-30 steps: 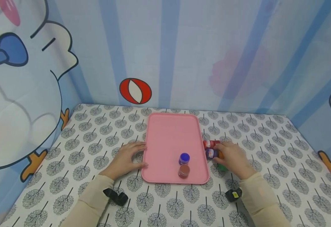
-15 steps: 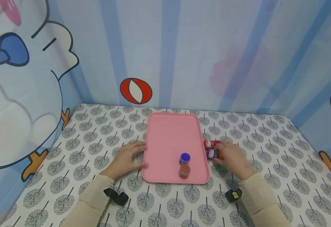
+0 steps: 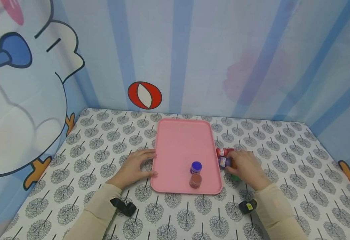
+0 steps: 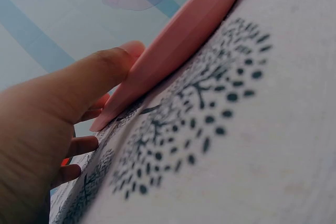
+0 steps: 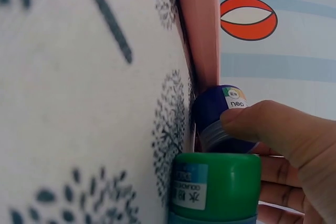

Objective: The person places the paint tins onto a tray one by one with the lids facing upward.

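Note:
My right hand (image 3: 247, 166) pinches a dark purple paint jar (image 5: 212, 100) lying on its side against the right edge of a pink tray (image 3: 181, 143). In the right wrist view the thumb presses near its lid, with the other fingers behind it. A green paint jar (image 5: 218, 187) lies close by, partly under the hand in the head view. Just beyond is a red paint jar (image 3: 222, 152), and some orange (image 3: 234, 164) shows beneath the fingers. My left hand (image 3: 133, 168) rests at the tray's left edge, its thumb touching the rim and its fingers spread along the side.
Inside the tray, toward its near right corner, stand a blue-lidded paint jar (image 3: 196, 167) and a brown-lidded jar (image 3: 195, 180). The tray lies on a tree-patterned tablecloth (image 3: 109, 140). A cartoon-printed curtain (image 3: 211, 60) rises behind the table.

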`<state>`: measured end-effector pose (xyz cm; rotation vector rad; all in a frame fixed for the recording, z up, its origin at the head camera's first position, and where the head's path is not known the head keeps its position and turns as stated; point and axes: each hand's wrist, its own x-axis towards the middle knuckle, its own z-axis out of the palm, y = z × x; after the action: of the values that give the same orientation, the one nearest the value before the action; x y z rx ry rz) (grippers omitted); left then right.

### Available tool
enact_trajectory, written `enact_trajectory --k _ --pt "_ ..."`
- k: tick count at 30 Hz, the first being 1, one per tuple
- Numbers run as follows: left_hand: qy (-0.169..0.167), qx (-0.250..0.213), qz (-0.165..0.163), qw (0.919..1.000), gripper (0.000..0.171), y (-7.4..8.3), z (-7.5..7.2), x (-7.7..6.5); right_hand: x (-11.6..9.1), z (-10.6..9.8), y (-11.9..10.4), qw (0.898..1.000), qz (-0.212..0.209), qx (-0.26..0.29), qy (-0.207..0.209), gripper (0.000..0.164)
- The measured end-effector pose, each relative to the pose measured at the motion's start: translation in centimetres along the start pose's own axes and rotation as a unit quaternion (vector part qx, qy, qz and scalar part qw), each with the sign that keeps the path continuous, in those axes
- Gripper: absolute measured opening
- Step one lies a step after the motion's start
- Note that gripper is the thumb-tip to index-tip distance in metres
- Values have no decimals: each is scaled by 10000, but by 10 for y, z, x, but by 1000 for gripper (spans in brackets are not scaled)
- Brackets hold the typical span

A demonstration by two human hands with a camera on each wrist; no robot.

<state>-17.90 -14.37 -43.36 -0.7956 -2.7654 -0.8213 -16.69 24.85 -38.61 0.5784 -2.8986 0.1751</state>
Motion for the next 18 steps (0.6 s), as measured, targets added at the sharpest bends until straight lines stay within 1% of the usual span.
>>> enact_trajectory --k 7,11,18 --pt "-18 -39 -23 10000 66 0 0 -1 1 -2 -2 9997 -83 237 46 34" --pt "-49 -47 -73 10000 67 -1 0 -2 2 -3 -3 9993 -120 340 90 34" --pt "-81 -120 -27 9999 66 1 -2 -1 1 -4 -3 9992 -173 271 235 36"
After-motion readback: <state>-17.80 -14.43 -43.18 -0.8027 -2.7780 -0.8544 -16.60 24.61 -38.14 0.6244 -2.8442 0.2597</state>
